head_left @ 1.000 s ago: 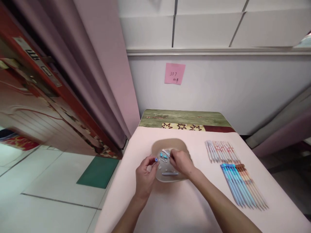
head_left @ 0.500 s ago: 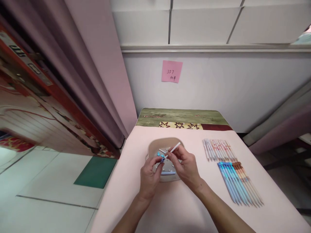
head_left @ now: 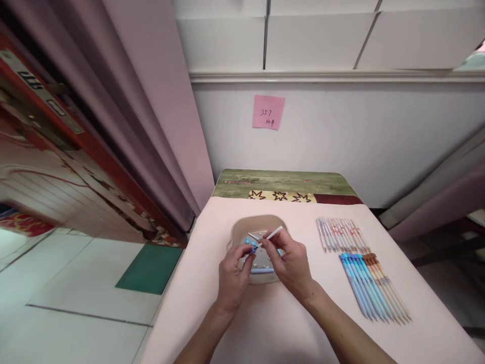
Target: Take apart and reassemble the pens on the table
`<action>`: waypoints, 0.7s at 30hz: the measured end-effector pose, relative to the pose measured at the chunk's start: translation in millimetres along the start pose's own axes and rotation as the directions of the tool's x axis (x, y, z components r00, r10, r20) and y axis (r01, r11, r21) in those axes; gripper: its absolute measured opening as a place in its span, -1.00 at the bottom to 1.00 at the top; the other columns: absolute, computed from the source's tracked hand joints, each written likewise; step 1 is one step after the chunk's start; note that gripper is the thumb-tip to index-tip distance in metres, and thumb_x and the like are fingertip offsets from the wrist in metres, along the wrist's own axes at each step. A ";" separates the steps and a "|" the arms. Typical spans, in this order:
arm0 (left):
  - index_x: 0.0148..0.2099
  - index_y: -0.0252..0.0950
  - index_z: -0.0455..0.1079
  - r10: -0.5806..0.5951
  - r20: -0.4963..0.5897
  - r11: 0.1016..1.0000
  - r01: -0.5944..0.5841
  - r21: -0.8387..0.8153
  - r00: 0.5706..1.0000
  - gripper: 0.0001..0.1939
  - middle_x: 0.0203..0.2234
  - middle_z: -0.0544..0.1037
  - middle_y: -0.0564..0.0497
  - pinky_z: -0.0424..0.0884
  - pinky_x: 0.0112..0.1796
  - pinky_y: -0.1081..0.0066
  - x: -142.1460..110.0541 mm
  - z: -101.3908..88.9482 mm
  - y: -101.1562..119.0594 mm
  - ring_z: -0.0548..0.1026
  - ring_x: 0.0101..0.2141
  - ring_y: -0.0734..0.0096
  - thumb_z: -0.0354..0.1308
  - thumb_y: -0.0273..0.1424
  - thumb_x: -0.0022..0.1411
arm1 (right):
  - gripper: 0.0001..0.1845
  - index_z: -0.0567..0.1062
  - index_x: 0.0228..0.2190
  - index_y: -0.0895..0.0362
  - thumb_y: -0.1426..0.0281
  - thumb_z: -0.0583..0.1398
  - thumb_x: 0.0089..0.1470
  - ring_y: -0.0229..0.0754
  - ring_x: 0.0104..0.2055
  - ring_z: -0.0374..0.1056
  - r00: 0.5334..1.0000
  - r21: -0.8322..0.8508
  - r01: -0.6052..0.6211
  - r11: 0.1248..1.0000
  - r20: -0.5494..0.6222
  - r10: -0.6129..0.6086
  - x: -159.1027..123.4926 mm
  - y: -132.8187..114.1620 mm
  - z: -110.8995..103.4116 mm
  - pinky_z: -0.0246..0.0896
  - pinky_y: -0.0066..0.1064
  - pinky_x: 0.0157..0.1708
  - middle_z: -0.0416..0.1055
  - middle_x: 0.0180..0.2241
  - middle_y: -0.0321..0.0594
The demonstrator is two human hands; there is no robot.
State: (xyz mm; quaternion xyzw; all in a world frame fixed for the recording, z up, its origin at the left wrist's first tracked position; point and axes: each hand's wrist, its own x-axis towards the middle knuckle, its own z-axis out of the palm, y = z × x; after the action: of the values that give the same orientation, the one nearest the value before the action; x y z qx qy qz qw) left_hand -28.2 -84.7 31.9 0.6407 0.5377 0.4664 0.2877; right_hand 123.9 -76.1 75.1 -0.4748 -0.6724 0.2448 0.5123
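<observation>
Pens lie in rows to the right of our right hand (head_left: 292,259): blue-topped pens (head_left: 361,290) and brown-topped pens (head_left: 389,288) side by side, tips toward us, and just beyond them a row of clear-barrelled pens (head_left: 343,235) with pale and reddish markings. We judge the blue and brown rows to be finished work; whether the clear row is finished too, we cannot tell. Work in hand looks partway: a white rod (head_left: 274,233) slants up and away between our right thumb and fingers, its lower end at the small blue piece (head_left: 254,249) pinched in our left hand (head_left: 233,273). Fingertips of both hands come close together there, over the tray (head_left: 238,228); whether rod and piece are seated or merely touching, we cannot tell. Still to do, by our reading: this pair, then the loose parts in the tray. Those we note as turquoise bits (head_left: 247,240) just beyond the left fingertips, small white bits between the hands, and a light-blue barrel (head_left: 262,271) lying crosswise on the near side, partly masked by our right hand. Looks of the held parts: rod slim, straight, plain white; blue piece short and darker, mostly hidden by the fingers, so its shape is uncertain. Pink cloth (head_left: 280,323) spreads beneath everything, nearer than the tray as well.
</observation>
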 end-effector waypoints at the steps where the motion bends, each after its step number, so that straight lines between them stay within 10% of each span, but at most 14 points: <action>1: -0.15 -0.21 0.47 0.001 -0.001 1.000 -0.001 0.000 1.000 -0.84 -0.27 0.57 -0.02 0.38 -0.15 0.36 0.0 0.1 -0.3 0.51 -0.21 0.30 0.16 -0.41 0.19 | -0.92 0.40 -0.28 0.10 0.38 0.12 0.18 -0.29 -0.40 0.46 1.000 0.000 0.002 1.000 -0.004 -0.002 0.0 0.1 -0.1 0.32 -0.55 -0.36 0.48 -0.42 -0.29; 15: -0.15 -0.20 0.49 0.093 0.017 0.995 -0.094 0.029 0.996 -0.82 -0.29 0.58 -0.03 0.40 -0.17 0.34 1.7 -0.2 2.1 0.52 -0.23 0.29 0.15 -0.43 0.19 | -0.96 0.40 -0.32 0.09 0.42 0.13 0.17 -0.33 -0.43 0.43 0.999 -0.067 0.040 0.997 0.030 -0.038 -1.4 -1.5 -1.2 0.26 -0.58 -0.39 0.48 -0.44 -0.32; 21: -0.17 -0.23 0.49 -0.086 0.028 0.988 0.089 -0.129 0.996 -0.83 -0.29 0.59 -0.03 0.42 -0.16 0.33 4.4 0.7 -3.0 0.53 -0.24 0.30 0.19 -0.39 0.15 | -0.94 0.40 -0.30 0.09 0.38 0.14 0.16 -0.32 -0.43 0.45 0.997 -0.046 0.027 0.999 -0.068 -0.030 3.5 -6.6 -11.6 0.28 -0.57 -0.38 0.50 -0.42 -0.32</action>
State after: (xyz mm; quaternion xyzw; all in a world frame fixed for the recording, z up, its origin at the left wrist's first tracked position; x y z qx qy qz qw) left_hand -28.9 -79.6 30.3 0.6016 0.5305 0.4803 0.3550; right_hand 131.9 -77.7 86.3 -0.4848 -0.6665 0.2059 0.5276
